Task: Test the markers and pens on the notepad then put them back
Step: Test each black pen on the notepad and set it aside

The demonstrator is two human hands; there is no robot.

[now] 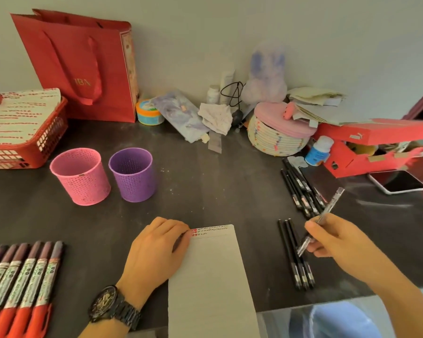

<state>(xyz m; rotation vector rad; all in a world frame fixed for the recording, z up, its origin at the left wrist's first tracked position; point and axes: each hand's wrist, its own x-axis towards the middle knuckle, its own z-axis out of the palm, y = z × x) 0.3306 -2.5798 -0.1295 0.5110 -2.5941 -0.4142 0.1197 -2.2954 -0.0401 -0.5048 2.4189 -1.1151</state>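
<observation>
My right hand (337, 242) grips a see-through pen (324, 215). Its tip points to 7 o'clock. Three black pens (294, 259) lie side by side at 8 o'clock from it, and more black pens (299, 189) lie at 12 o'clock. At 9 o'clock is the white notepad (213, 276), with tiny red and dark scribbles along its top. My left hand (156, 250) lies loose, with its fingers pressing the notepad's top corner. Red markers (22, 279) lie in a row at 9 o'clock from that hand.

Left hand (156, 250) rests on notepad (213, 276); right hand (337, 242) holds clear pen (321, 219) above black pens (296, 254); two cups (132, 175) on tabletop (205, 186).
</observation>
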